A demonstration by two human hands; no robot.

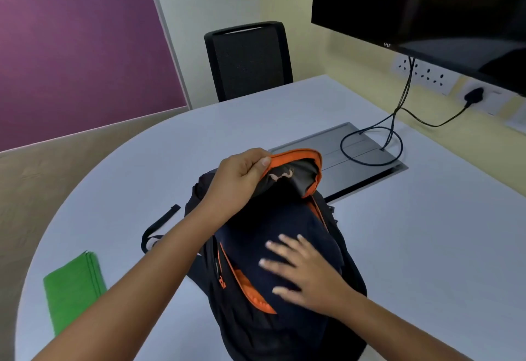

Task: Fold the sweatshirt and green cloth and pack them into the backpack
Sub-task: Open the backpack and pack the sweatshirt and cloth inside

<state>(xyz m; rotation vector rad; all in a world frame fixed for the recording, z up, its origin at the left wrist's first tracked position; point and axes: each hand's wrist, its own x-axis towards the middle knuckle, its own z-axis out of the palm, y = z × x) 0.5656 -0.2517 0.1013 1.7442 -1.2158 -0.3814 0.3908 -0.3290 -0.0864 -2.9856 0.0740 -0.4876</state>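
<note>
Our left hand (242,172) reaches forward, fingers (263,161) curled and pinching, arm bare. Our right hand (306,272) lies flat, fingers spread, nearer us than the left.

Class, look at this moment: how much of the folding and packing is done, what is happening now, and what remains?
Done: the green cloth lies folded on the table. In hand: the left hand grips the backpack flap open while the right hand presses the dark sweatshirt into it. Left: packing the cloth.
</note>
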